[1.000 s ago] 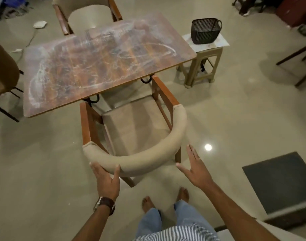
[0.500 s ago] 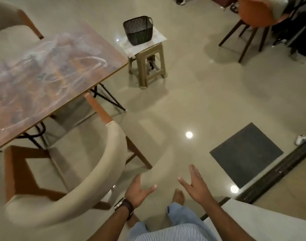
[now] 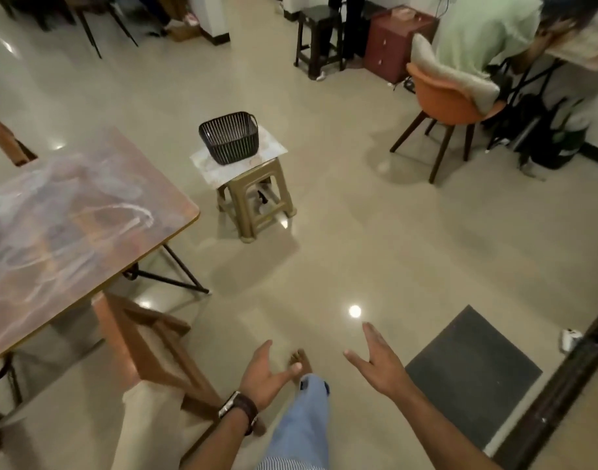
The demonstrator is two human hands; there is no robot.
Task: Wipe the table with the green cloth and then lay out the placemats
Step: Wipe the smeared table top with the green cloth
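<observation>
While both hands, the left hand [image 3: 267, 378] and right hand [image 3: 380, 364], hang empty with fingers spread, the streaked table [image 3: 70, 232] sits left of them and the basket [image 3: 229, 137] ahead, probably holding the cloth.

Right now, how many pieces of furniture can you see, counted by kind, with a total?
Tables: 1, the smeared table
Stools: 2, the tan stool under the black basket and a dark stool
Chairs: 2, the wooden chair at the table and the orange chair
Cabinets: 1, the red cabinet
Total: 6
</observation>
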